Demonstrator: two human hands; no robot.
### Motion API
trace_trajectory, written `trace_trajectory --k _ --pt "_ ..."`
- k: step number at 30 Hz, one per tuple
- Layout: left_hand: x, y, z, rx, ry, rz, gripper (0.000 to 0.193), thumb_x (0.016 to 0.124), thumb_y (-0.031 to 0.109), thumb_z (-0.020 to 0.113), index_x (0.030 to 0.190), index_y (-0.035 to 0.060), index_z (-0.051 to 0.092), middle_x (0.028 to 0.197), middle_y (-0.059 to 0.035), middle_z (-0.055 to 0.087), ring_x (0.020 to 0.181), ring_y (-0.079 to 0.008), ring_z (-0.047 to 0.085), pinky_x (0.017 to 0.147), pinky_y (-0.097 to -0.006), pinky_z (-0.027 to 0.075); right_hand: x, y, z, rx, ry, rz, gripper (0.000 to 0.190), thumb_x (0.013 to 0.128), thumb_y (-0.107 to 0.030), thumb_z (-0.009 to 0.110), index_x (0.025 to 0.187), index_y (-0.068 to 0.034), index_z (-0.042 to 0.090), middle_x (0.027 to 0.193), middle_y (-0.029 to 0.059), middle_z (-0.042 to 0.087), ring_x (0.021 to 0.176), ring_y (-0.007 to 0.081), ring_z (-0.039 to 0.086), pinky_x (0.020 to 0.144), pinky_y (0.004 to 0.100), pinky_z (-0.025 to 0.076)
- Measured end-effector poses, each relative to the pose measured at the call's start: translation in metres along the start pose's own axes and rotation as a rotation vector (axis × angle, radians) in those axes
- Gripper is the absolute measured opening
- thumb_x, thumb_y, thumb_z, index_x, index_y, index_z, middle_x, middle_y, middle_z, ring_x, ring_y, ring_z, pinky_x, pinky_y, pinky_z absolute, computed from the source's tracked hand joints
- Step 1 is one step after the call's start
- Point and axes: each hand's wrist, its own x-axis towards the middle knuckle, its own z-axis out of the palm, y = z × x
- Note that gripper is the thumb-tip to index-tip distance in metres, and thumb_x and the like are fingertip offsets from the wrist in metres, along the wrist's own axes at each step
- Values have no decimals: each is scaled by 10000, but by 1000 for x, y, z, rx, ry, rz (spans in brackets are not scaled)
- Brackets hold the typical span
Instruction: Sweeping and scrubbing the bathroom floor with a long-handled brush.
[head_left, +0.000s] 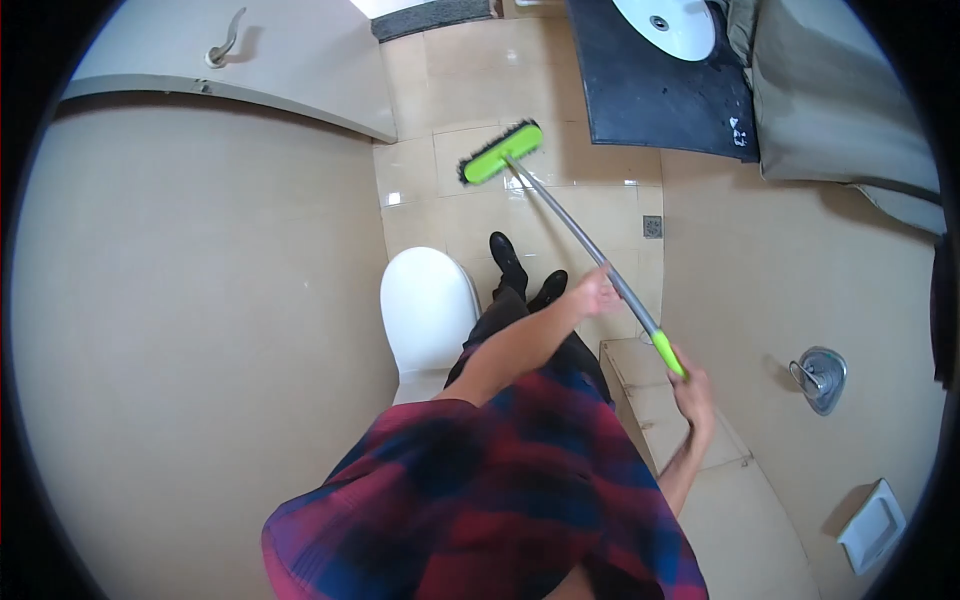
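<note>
A long-handled floor scrub brush (502, 153) with a lime-green head and dark bristles rests on the beige floor tiles (465, 82) ahead of my feet. Its grey metal pole (559, 210) slants down to the right towards me. Around the middle of the pole, my left hand (600, 292) is closed. My right hand (691, 390) grips the green end (667, 354) of the handle, low on the right. Both hands are slightly blurred, and my right fingers are partly hidden.
A white toilet with its lid (427, 307) down stands left of my legs. A door (247, 60) is at upper left. A dark counter (652, 97) with a white basin (682, 30) juts out at upper right. A floor drain (652, 226) and a tiled ledge (675, 427) lie along the right wall.
</note>
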Motion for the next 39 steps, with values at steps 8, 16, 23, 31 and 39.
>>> trace_trajectory --k 8,16,23,31,39 --pt "38 -172 82 124 3 -245 195 801 79 511 978 3 474 824 -165 574 783 -313 621 748 -502 509 -133 13 -83 -30 123 515 353 689 -25 639 1042 -27 627 729 115 624 661 223 586 616 337 448" --pt "47 -200 70 79 293 -109 166 725 11 546 874 54 488 775 -115 559 722 -275 624 675 -451 529 -162 42 -31 428 248 413 248 687 16 644 933 42 637 627 -12 497 556 69 427 487 233 347" --pt "37 -86 20 209 58 62 164 810 223 564 863 85 493 771 -77 551 745 -255 592 736 -435 489 -40 52 89 386 289 304 260 728 -81 654 959 31 612 793 121 623 734 185 583 695 316 454" --pt "-42 18 25 522 65 286 356 894 427 437 1122 155 466 1080 -33 480 1046 -188 451 809 -426 391 158 -73 98 203 60 -12 405 818 -197 489 1223 -201 489 968 188 612 894 366 586 766 461 463" --pt "-39 -23 25 598 135 237 423 928 367 390 1264 113 348 1197 -73 446 1074 -211 448 836 -421 416 122 -16 92 191 147 52 463 801 -175 533 1259 -212 470 964 199 608 903 381 579 787 449 463"
